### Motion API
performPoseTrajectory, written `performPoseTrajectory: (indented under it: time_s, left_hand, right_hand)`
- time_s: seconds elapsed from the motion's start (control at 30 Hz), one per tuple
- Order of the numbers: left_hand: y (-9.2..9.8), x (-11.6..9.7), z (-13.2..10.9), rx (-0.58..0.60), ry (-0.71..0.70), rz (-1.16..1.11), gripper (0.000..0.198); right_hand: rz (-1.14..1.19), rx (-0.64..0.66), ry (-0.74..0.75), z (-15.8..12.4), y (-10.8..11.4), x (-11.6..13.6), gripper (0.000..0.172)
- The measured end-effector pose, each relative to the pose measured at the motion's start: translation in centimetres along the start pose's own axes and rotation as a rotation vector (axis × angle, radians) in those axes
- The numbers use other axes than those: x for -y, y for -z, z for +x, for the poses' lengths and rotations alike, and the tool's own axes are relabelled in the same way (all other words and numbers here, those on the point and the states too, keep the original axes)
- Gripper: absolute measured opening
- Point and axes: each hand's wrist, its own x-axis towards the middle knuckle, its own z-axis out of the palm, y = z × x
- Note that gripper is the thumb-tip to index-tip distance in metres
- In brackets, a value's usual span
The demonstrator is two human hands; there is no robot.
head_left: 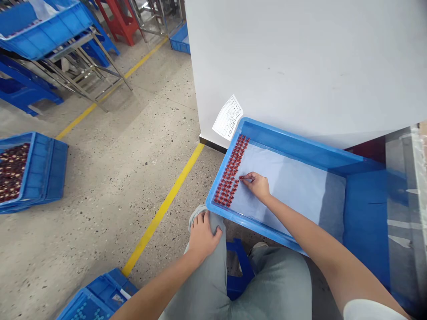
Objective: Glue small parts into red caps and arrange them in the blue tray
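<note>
My right hand (256, 184) reaches into a blue plastic tray (283, 133), its thumb and fingertips pinched on a small dark red piece (241, 178). Beside the fingertips, at the tray's left end, small red pieces (230, 178) of the same look stand in neat slanted rows. They lie on a pale sheet (283, 178) that lines the tray bottom. What exactly these pieces are is too small to tell. My left hand (204, 235) rests on my knee, fingers lying over the grey-green trousers, holding nothing.
A printed paper (228, 118) leans at the tray's far left corner, by a white panel (300, 66). Blue crates (50, 173) with dark red and cream pieces stand on the floor at left. Another blue crate (110, 284) is at bottom left. A yellow line (167, 204) crosses the floor.
</note>
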Motion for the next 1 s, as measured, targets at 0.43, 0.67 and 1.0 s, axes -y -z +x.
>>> performPoseTrajectory:
  time_s: [0.43, 0.67, 1.0]
  left_hand:
    - [0.1, 0.1, 0.0, 0.011, -0.026, -0.024, 0.062]
    - [-0.8, -2.2, -1.8, 0.102, -0.133, 0.007, 0.064]
    - [15.9, -18.0, -12.6, 0.656, -0.941, -1.162, 0.03]
  right_hand:
    - [0.058, 0.021, -0.013, 0.4, 0.3, 1.1, 0.013]
    - [0.199, -0.204, -0.176, -3.3, 5.8, 2.3, 0.016]
    - [0.519, -0.775, -0.426, -27.6, 12.6, 6.2, 0.019]
